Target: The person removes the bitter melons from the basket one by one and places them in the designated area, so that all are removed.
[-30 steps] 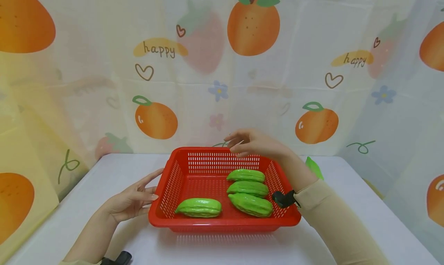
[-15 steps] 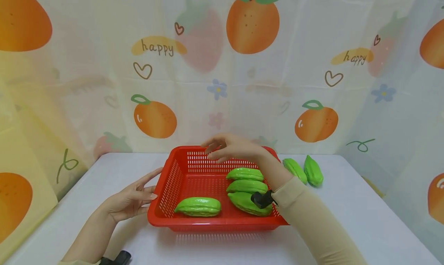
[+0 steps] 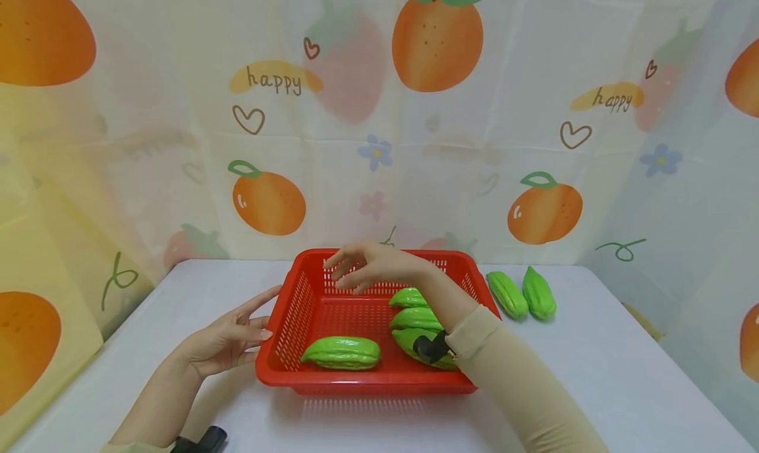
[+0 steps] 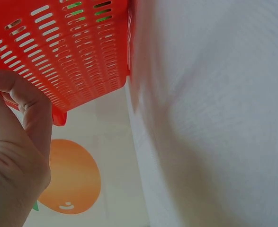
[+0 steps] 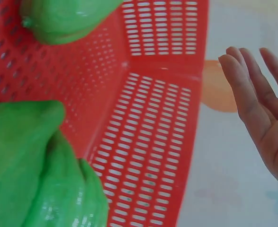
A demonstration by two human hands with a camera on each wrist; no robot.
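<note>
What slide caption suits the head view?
Right hand above a red basket of four green gourds, left hand at its side, two gourds outside.

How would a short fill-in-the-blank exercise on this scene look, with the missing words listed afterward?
1. The red perforated plastic basket visibly contains ____ elongated, ridged green gourds.
2. While the person's left hand is at the basket's rim, the right hand above the basket holds ____.
3. On the white tabletop outside the basket lie ____ more gourds.
4. The word printed twice on the pale fruit-patterned backdrop is ____.

Missing words: four; nothing; two; happy.
</note>
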